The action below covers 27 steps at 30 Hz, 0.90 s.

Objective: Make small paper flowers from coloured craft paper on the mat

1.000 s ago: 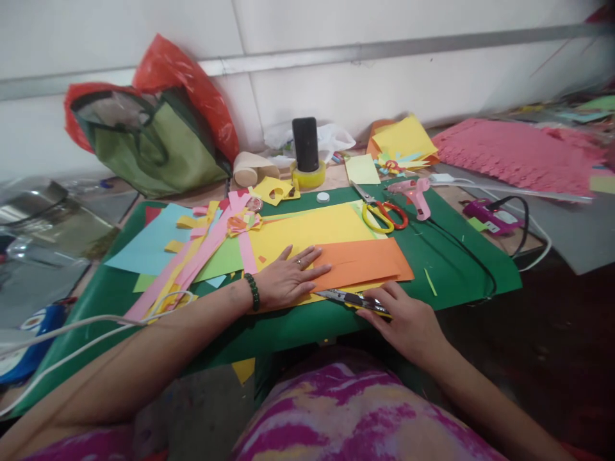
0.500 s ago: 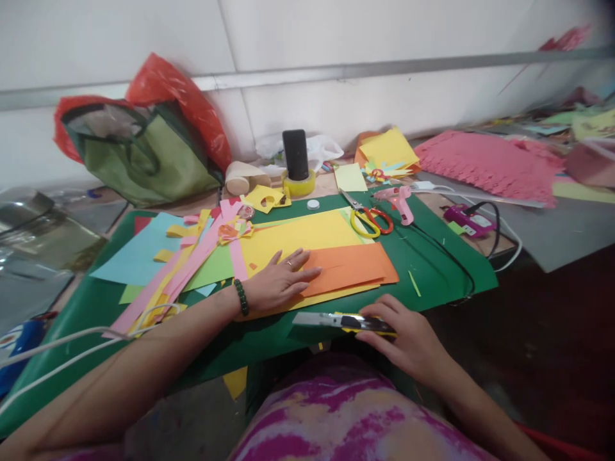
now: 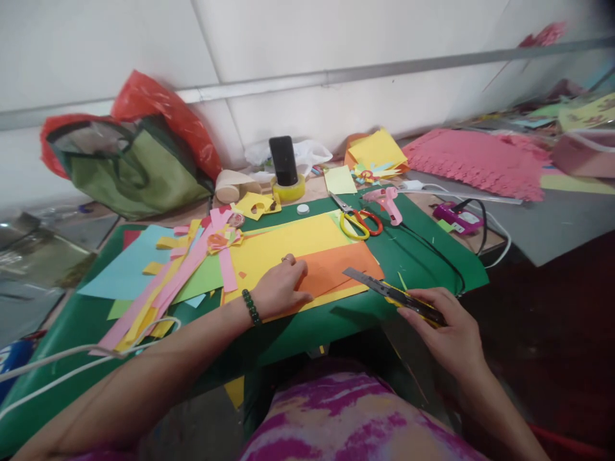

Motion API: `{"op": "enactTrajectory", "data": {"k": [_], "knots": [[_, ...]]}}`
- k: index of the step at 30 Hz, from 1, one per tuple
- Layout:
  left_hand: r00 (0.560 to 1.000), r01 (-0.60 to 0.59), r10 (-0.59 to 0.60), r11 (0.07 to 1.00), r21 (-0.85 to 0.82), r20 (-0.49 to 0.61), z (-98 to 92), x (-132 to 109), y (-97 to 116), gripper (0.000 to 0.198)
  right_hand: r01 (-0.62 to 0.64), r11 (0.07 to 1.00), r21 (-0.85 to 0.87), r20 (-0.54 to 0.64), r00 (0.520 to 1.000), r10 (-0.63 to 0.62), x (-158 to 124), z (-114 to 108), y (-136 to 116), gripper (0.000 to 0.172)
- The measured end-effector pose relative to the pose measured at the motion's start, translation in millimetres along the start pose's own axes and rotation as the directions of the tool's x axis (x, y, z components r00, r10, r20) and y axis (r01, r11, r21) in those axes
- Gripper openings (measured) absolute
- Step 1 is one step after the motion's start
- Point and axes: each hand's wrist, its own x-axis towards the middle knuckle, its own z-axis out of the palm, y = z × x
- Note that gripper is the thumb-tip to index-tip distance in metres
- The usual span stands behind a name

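Note:
My right hand (image 3: 446,326) grips a yellow and black utility knife (image 3: 408,301) near the table's front edge. Its blade is out and points left, over the right part of a folded orange paper (image 3: 331,266). On that paper's left end rests my left hand (image 3: 283,285), fingers bent and thumb apart from them. Fingertips are partly hidden. The orange paper lies on a larger yellow sheet (image 3: 278,240). A green bead bracelet (image 3: 250,307) circles my left wrist.
Scissors (image 3: 355,224) and a pink glue gun (image 3: 387,202) lie behind the paper on the green mat (image 3: 423,250). Paper strips (image 3: 182,269) and a white cable (image 3: 57,355) are at left. A phone (image 3: 283,160) leans by yellow tape (image 3: 291,189). A green bag (image 3: 158,166) stands back left.
My right hand has moved right and turned the knife, so its blade now slants up-left over the orange paper. My left hand's fingers, stretched flat before, are now bent.

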Motion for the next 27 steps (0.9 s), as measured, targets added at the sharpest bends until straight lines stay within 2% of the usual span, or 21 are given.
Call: {"op": "enactTrajectory", "data": {"k": [4, 6, 9, 12, 14, 16, 18, 21, 23, 27], "knots": [[0.998, 0.040, -0.033, 0.992, -0.121, 0.061, -2.4, 0, -1, 0.038, -0.013, 1.000, 0.008, -0.023, 1.000, 0.014, 2, 2, 5, 0.030], [0.999, 0.029, -0.022, 0.984, -0.176, 0.043, -3.6, 0, -5, 0.034, -0.013, 1.000, 0.011, -0.036, 0.999, 0.013, 3, 2, 7, 0.030], [0.993, -0.047, 0.024, 0.979, -0.197, -0.116, -8.8, -1, -13, 0.022, -0.020, 0.999, 0.025, -0.054, 0.998, 0.022, 3, 1, 9, 0.029], [0.957, -0.119, 0.067, 0.978, -0.171, -0.282, -16.3, -5, -19, 0.022, -0.023, 0.999, 0.029, -0.089, 0.996, 0.026, 4, -1, 12, 0.026], [0.916, -0.147, 0.100, 0.985, -0.092, -0.389, -17.8, -9, -21, 0.027, -0.021, 1.000, 0.019, -0.131, 0.991, 0.023, 4, -2, 14, 0.024], [0.879, -0.165, 0.174, 0.985, 0.058, -0.444, -14.1, -13, -22, 0.031, -0.022, 1.000, 0.017, -0.162, 0.987, 0.024, 4, -3, 15, 0.022], [0.879, -0.188, 0.262, 0.958, 0.216, -0.398, -6.3, -17, -23, 0.036, -0.022, 1.000, 0.019, -0.169, 0.985, 0.025, 4, -3, 15, 0.021], [0.916, -0.240, 0.325, 0.913, 0.329, -0.236, 3.2, -24, -25, 0.033, -0.034, 0.999, 0.009, -0.152, 0.988, 0.035, 4, -4, 17, 0.022], [0.933, -0.258, 0.318, 0.916, 0.306, -0.166, 3.4, -28, -24, 0.031, -0.048, 0.999, -0.007, -0.132, 0.990, 0.046, 4, -6, 19, 0.026], [0.969, -0.159, 0.199, 0.957, 0.242, -0.148, -4.7, -27, -12, 0.058, -0.071, 0.995, -0.073, -0.057, 0.996, 0.067, 5, -9, 26, 0.037]]}}
